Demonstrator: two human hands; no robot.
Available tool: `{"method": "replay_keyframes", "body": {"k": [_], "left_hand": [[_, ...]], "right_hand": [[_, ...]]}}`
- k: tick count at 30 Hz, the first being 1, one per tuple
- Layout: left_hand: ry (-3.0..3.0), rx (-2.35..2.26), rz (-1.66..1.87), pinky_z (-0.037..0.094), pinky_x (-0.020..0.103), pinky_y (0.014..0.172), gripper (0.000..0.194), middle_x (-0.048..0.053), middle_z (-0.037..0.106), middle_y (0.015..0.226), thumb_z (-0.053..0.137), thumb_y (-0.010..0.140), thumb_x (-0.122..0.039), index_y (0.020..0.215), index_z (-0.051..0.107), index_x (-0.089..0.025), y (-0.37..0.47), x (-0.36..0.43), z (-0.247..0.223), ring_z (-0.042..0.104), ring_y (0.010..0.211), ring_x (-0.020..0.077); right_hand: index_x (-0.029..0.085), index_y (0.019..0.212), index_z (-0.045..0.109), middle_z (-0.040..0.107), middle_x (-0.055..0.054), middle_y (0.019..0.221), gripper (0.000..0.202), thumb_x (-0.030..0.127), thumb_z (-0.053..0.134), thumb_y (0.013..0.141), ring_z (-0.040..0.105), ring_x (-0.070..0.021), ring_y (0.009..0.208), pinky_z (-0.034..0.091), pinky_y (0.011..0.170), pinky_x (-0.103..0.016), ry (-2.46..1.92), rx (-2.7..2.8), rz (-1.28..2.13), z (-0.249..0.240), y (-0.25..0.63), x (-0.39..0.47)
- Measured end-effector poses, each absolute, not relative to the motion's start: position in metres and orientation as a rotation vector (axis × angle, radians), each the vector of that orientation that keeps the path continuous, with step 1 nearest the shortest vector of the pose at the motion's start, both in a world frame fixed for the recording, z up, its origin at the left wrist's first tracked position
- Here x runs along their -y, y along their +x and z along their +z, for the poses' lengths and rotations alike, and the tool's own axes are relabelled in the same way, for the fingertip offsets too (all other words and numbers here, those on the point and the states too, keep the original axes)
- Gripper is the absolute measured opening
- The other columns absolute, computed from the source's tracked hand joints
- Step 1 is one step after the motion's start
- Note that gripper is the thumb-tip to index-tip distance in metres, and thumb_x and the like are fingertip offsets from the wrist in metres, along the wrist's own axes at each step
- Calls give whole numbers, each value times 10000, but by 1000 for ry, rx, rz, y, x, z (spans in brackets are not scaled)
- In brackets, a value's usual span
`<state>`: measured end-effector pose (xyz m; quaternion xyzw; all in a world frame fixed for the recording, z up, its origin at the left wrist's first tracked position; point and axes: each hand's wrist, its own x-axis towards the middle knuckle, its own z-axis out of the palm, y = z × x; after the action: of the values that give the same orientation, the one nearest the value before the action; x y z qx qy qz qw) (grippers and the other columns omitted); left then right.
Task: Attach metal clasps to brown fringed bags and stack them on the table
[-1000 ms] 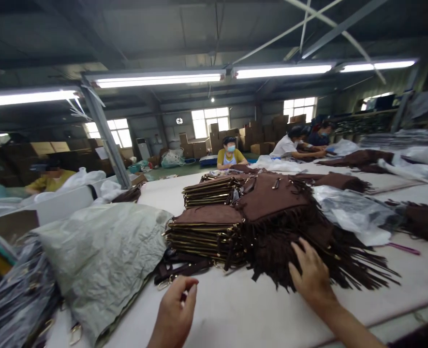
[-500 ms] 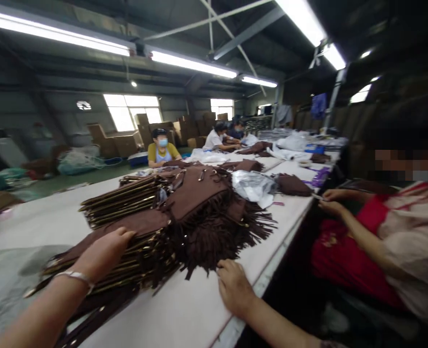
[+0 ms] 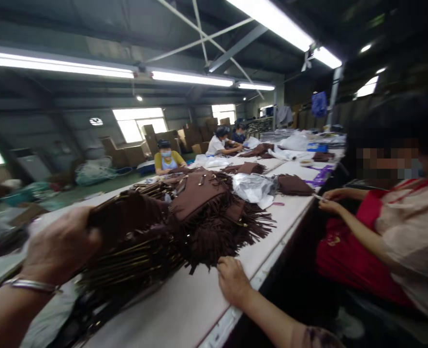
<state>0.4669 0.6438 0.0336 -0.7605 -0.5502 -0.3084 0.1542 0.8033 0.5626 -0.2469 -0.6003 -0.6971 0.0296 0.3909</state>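
Observation:
My left hand (image 3: 63,244) grips the edge of a brown fringed bag (image 3: 126,220), lifted and tilted over a stack of similar bags (image 3: 137,263) with gold-coloured edges. Motion blurs the hand and the lifted bag. Beyond the stack lies another brown bag (image 3: 199,193) with metal fittings, above a heap of dark fringe (image 3: 214,241). My right hand (image 3: 233,280) rests on the white table (image 3: 184,309) near its right edge, just beside the fringe. Its fingers are curled together, with nothing visible in them.
A crumpled clear plastic bag (image 3: 253,188) and a brown piece (image 3: 295,185) lie farther along the table. At the right, a co-worker in a red apron (image 3: 362,251) sits close to the table edge. Other people (image 3: 168,159) work across the table. Cardboard boxes (image 3: 126,153) stand behind.
My left hand has taken hold of the top bag and pulled it up and to the left, off the stack. My right hand stays in place. The view has shifted slightly.

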Motion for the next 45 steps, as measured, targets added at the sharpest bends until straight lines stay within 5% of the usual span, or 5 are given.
{"method": "replay_keyframes", "body": {"k": [6, 15, 22, 26, 45], "left_hand": [[-2532, 1949, -945, 492, 270, 698, 416, 0, 669, 826, 443, 699, -173, 1065, 641, -167, 483, -518, 45, 620, 751, 184], [-2987, 2511, -1391, 495, 260, 690, 354, 5, 699, 849, 473, 630, -101, 931, 647, -164, 497, -443, -110, 654, 815, 192], [-3094, 2470, -1271, 444, 248, 637, 324, -2, 680, 822, 442, 651, -101, 907, 630, -165, 493, -418, -141, 623, 761, 176], [-3063, 2374, -1105, 435, 254, 640, 360, -7, 677, 800, 401, 630, -79, 880, 642, -172, 492, -407, -138, 609, 741, 169], [-2997, 2058, -1181, 457, 289, 832, 174, 42, 700, 930, 630, 821, -252, 964, 709, -192, 464, -356, -126, 613, 884, 177]], "right_hand": [[128, 965, 717, 667, -224, 1146, 322, 286, 447, 888, 596, -375, 1120, 448, 985, -609, -1297, 1660, 222, -253, 801, -563], [134, 762, 739, 777, -49, 791, 574, 426, 306, 1000, 706, -130, 752, 564, 703, -244, -1028, 1729, 746, -185, 766, -472], [126, 1171, 641, 684, -178, 1135, 644, 666, 463, 868, 636, -305, 1062, 506, 920, -496, -1276, 1255, 1102, -187, 781, -473], [193, 1293, 556, 482, -150, 1432, 560, 555, 541, 867, 424, -289, 1325, 359, 1092, -470, -1182, 1438, 756, -162, 778, -471], [198, 909, 686, 734, -32, 920, 207, 336, 533, 901, 668, -228, 897, 496, 777, -304, -848, 2042, 1435, -180, 650, -384]]}}
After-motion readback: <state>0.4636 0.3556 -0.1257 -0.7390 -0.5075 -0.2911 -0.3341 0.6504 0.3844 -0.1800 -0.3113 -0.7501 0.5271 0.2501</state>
